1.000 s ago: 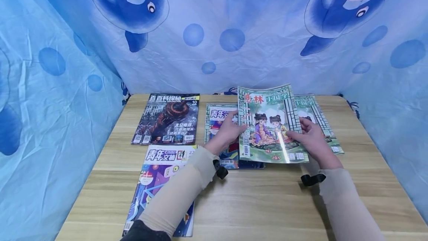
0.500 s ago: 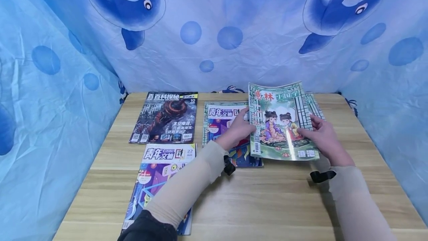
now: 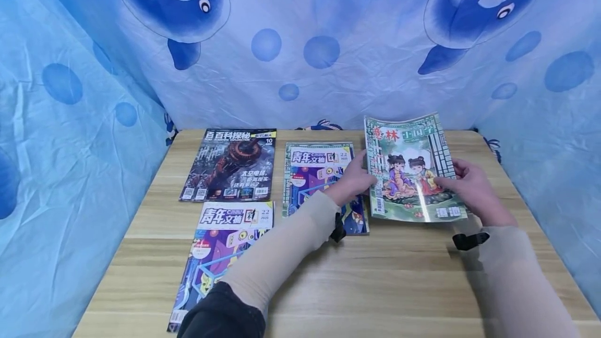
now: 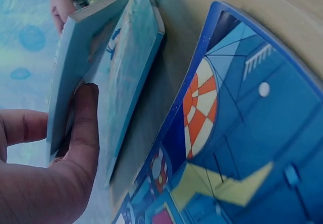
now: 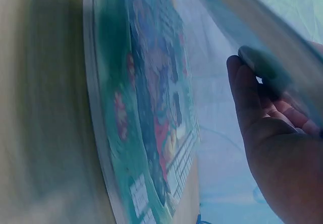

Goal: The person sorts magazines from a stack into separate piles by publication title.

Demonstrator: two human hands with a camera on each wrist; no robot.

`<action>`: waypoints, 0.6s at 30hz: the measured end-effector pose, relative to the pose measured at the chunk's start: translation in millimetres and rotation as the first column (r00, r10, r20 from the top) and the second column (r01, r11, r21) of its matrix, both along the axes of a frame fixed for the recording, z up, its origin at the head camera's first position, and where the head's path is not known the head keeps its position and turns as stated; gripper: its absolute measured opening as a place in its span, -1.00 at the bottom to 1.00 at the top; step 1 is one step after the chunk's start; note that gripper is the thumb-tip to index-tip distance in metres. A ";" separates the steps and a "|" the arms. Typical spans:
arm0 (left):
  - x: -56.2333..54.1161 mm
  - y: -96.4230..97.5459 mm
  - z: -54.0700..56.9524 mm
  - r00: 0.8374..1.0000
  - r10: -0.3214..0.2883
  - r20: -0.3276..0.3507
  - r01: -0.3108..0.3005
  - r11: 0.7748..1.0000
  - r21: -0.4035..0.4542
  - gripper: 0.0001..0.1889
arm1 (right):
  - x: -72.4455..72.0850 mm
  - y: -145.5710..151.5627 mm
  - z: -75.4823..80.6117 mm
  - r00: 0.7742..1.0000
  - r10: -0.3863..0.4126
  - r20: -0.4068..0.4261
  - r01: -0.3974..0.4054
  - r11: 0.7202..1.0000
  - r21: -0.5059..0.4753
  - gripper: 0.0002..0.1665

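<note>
A green magazine (image 3: 408,171) with two cartoon children on its cover is held by both hands, raised over the right part of the table. At its left edge my left hand (image 3: 354,179) pinches the spine, thumb on the cover and fingers underneath, as the left wrist view also shows. My right hand (image 3: 479,192) grips the lower right edge, thumb on top. Below it lies a matching green magazine (image 5: 151,98), seen in the right wrist view and hidden in the head view. Just left, a purple magazine (image 3: 305,176) lies on a green one, partly behind the left forearm.
On the wooden table (image 3: 399,286), dark magazines (image 3: 235,166) with a red machine on the cover overlap at the back left. In front of them lies another purple magazine (image 3: 220,254), partly under the left sleeve. Blue dolphin-print cloth (image 3: 300,40) walls the back and sides.
Both hands have carried the green magazine to the right. It now covers the matching one in the head view, and more of the middle purple magazine shows.
</note>
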State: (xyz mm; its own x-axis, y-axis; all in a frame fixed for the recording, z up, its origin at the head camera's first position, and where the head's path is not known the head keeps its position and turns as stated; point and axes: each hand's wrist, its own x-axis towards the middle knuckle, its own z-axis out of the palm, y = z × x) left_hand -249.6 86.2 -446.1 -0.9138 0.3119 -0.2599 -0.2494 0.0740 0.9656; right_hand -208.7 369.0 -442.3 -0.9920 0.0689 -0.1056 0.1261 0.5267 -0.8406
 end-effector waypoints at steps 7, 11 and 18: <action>-2.3 22.9 -3.0 1.000 0.027 -0.001 -0.027 0.996 -0.079 0.05 | -6.3 14.8 -1.5 0.998 -0.044 0.034 0.042 0.998 0.056 -0.04; -2.7 34.5 -3.2 0.999 0.038 -0.020 -0.040 0.993 -0.113 0.04 | -9.7 22.0 -3.4 0.998 -0.059 0.035 0.057 0.996 0.064 -0.05; -7.4 49.6 -9.0 0.998 0.039 -0.049 -0.046 0.989 -0.138 0.01 | -19.8 35.5 -6.5 0.997 -0.065 0.032 0.063 0.995 0.076 -0.08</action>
State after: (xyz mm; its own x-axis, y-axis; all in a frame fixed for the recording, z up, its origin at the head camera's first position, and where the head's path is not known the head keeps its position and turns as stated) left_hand -256.9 135.9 -455.1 -0.9376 0.2362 -0.2552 -0.2105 0.1986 0.9572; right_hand -228.5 404.6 -448.8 -0.9811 0.1413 -0.1322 0.1902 0.5781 -0.7935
